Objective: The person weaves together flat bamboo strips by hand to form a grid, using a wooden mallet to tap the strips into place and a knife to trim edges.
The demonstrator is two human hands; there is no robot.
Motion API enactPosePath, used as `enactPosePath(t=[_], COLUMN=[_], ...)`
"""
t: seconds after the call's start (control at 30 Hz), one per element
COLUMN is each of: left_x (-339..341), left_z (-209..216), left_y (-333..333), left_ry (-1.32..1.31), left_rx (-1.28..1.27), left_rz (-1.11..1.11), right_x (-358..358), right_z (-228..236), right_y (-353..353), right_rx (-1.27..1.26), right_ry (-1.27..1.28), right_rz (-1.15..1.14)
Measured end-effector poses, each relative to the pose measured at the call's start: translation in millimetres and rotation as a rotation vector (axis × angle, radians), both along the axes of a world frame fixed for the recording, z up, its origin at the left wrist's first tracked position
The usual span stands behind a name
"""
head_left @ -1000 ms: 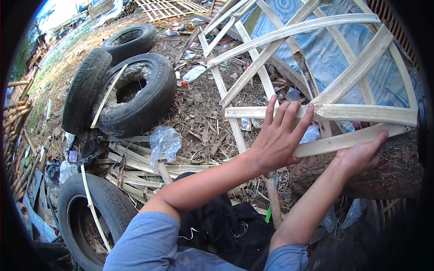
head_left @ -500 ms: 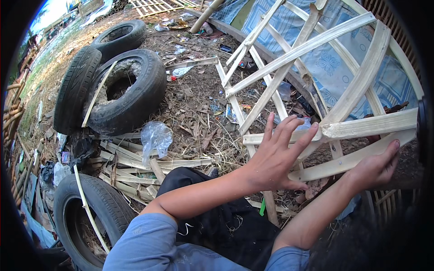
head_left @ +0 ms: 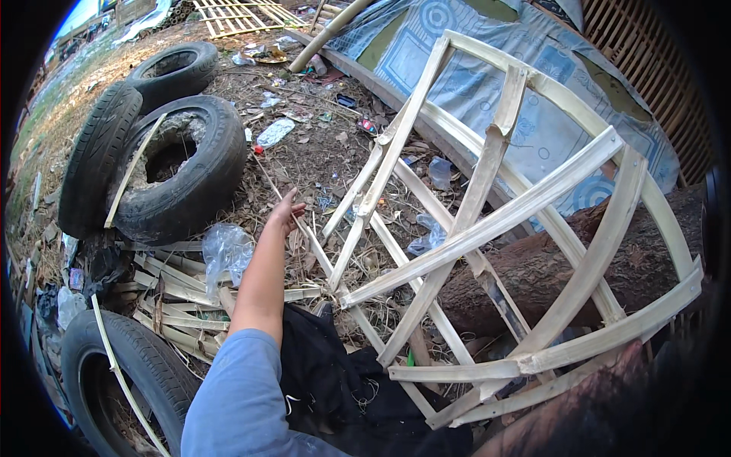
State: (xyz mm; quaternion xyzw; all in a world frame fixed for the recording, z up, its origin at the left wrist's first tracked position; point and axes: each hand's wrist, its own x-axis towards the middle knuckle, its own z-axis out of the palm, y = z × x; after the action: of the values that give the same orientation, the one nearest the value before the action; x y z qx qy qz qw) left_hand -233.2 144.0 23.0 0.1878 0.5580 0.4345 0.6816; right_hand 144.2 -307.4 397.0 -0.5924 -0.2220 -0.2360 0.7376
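Lattice of split bamboo set before the person, left hand at a slender strip

An open, curved bamboo lattice [head_left: 533,194] is seen from the centre to the right of the view, its lower left end overlapped with the person's black trousers [head_left: 335,365]. It is made up of crossed pale slats, by which wide gaps are framed.

The left hand [head_left: 285,212] is stretched forward, left of the lattice, and is placed against a slender bamboo strip [head_left: 314,245] that is angled up and away from the lattice's left corner. Whether the strip is gripped or only touched by its fingers cannot be told. The right hand [head_left: 620,364] is blurred and partly hidden at the lower right, beside the lattice's lower slats; whether it is closed on them cannot be told either.

Through the gaps and to the right, a thick brown log [head_left: 487,297] is shown. Beyond it, a blue patterned sheet [head_left: 400,65] is spread, edged on its far right by a slatted bamboo panel [head_left: 647,68].

On the left, a worn black tyre [head_left: 217,164] is grouped with two others, and a pale strip [head_left: 137,167] is leaned across it. Nearer the person, another tyre [head_left: 164,358] is crossed by a second strip. Between them, split bamboo pieces [head_left: 183,293] are heaped, partly covered by a clear plastic bag [head_left: 227,251].
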Motion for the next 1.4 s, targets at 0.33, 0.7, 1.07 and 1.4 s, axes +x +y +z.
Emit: enactPosePath(t=[0.33, 0.7, 1.07, 1.4], left_x=[51.8, 92.9, 119.9, 118.6], left_z=[98.6, 196.5, 206.5, 197.9], left_y=[-17.6, -89.4, -108.7, -111.3], left_ry=[0.395, 0.623, 1.007, 1.12], left_rx=[0.789, 1.33, 1.21, 1.466], left_rz=[-0.074, -0.595, -0.796, -0.805], right_x=[8.3, 44.7, 20.5, 31.1], right_z=[-3.5, -37.1, -27.9, -40.9], right_y=[-38.8, -70.6, -66.2, -71.2], right_rx=[0.004, -0.065, -0.028, 0.001], right_ry=[0.028, -0.041, 0.046, 0.051], right_rz=[-0.14, -0.147, -0.152, -0.119])
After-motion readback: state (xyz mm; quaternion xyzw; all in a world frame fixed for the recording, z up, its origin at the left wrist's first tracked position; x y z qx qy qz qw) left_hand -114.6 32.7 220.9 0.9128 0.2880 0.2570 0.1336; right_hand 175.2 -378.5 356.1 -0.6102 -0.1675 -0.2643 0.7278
